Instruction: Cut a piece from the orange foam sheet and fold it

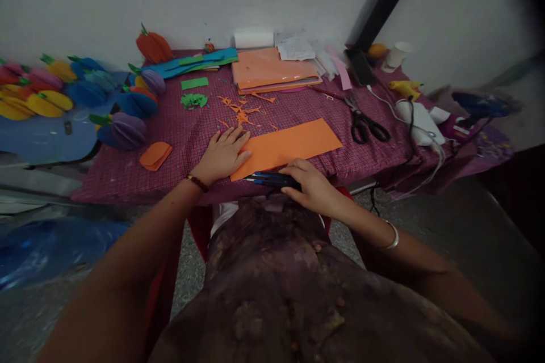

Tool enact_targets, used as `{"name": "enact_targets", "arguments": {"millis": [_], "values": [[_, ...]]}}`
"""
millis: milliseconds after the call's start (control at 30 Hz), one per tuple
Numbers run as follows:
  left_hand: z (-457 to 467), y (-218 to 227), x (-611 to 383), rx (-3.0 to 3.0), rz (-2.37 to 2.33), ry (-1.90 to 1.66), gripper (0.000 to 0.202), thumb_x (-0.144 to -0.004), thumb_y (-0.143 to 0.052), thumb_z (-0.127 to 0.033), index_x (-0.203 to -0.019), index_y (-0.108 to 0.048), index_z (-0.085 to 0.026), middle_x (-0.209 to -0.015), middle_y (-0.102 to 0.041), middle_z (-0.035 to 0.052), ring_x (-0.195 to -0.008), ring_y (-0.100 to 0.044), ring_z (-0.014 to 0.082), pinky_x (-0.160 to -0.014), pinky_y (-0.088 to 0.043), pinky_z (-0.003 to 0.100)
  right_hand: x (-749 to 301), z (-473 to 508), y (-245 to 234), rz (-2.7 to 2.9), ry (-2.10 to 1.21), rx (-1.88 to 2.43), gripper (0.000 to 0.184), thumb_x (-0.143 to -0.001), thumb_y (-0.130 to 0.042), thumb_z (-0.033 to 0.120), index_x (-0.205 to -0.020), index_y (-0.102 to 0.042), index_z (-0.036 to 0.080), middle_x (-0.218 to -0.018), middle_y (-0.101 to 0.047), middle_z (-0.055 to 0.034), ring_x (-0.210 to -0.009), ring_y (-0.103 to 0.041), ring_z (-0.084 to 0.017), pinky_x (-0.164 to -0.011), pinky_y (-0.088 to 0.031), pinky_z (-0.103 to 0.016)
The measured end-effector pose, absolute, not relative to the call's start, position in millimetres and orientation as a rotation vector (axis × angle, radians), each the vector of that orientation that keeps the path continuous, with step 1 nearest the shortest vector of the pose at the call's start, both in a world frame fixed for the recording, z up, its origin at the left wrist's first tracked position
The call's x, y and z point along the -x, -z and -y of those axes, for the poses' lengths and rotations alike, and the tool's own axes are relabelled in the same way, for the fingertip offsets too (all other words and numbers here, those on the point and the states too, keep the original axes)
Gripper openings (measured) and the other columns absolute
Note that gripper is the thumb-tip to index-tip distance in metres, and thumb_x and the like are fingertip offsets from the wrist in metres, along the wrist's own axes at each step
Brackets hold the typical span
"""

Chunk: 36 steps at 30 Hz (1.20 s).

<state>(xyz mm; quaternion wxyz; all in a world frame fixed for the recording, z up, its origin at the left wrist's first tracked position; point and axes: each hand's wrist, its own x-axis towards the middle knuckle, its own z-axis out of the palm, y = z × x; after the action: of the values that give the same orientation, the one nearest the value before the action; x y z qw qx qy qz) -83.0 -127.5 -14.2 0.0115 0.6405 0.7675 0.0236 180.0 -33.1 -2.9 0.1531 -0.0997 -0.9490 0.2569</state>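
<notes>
An orange paper strip (293, 144) lies on the maroon checked tablecloth (179, 142) near the front edge. My left hand (223, 153) rests flat on the cloth, fingers spread, with its fingertips on the strip's left end. My right hand (313, 184) lies at the table's front edge over several dark blue pens (266, 179), fingers curled around them. Small orange paper scraps (240, 110) are scattered just beyond the left hand.
Black scissors (366, 123) lie right of the strip. A stack of orange sheets (272, 71) sits at the back. Paper fruit shapes (123, 127) crowd the left side. Folded orange pieces (155, 155), green scraps (193, 101), a white cable (426, 136) and a paper cup (398, 55) are also there.
</notes>
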Motion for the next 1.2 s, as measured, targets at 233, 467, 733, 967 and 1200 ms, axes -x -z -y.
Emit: {"name": "enact_targets", "arguments": {"millis": [233,467,733,967,1200], "values": [[128.0,15.6,83.6,-1.999,-2.408,-0.091,0.065,-0.100,-0.024,-0.053,-0.155,-0.033,-0.019,-0.164,-0.027,0.0099,-0.151,-0.024,0.0278,-0.121,-0.016,0.049,-183.3,34.1,3.2,2.724,-0.764,0.294,0.028,-0.088,-0.063,0.021,-0.116,-0.061,0.015,-0.109,-0.060,-0.0131,-0.103,-0.057,-0.026,-0.092,-0.050,-0.043],[127.8,15.6,83.5,-1.997,-2.405,-0.087,0.065,-0.100,-0.025,-0.053,-0.155,-0.033,-0.020,-0.164,-0.027,0.0095,-0.151,-0.023,0.0277,-0.122,-0.016,0.049,-184.0,36.1,2.3,2.732,-0.841,0.214,0.028,-0.088,-0.062,0.021,-0.115,-0.062,0.016,-0.109,-0.060,-0.0126,-0.105,-0.057,-0.025,-0.093,-0.049,-0.042],[128.2,15.7,85.4,-2.024,-2.401,-0.086,0.065,-0.100,-0.024,-0.052,-0.155,-0.033,-0.020,-0.164,-0.027,0.0100,-0.150,-0.026,0.0283,-0.121,-0.019,0.050,-198.6,-43.7,-25.6,2.509,-0.694,0.472,0.023,-0.085,-0.065,0.026,-0.106,-0.066,0.017,-0.099,-0.062,-0.0088,-0.097,-0.059,-0.025,-0.088,-0.048,-0.042],[127.2,18.0,91.7,-2.104,-2.425,-0.035,0.065,-0.100,-0.022,-0.051,-0.154,-0.036,-0.017,-0.161,-0.033,0.0129,-0.147,-0.032,0.0312,-0.119,-0.025,0.052,-137.2,-153.0,-16.2,2.483,-0.366,1.024,0.026,-0.083,-0.065,0.023,-0.104,-0.068,0.008,-0.106,-0.062,-0.0167,-0.104,-0.056,-0.029,-0.095,-0.044,-0.044],[126.7,18.2,94.5,-2.120,-2.446,-0.001,0.064,-0.100,-0.021,-0.050,-0.155,-0.034,-0.021,-0.160,-0.035,0.0126,-0.146,-0.035,0.0324,-0.117,-0.029,0.054,-115.2,-168.7,-2.7,2.519,-0.326,1.124,0.026,-0.087,-0.060,0.021,-0.108,-0.065,0.005,-0.117,-0.060,-0.0200,-0.107,-0.054,-0.028,-0.100,-0.042,-0.045]]}}
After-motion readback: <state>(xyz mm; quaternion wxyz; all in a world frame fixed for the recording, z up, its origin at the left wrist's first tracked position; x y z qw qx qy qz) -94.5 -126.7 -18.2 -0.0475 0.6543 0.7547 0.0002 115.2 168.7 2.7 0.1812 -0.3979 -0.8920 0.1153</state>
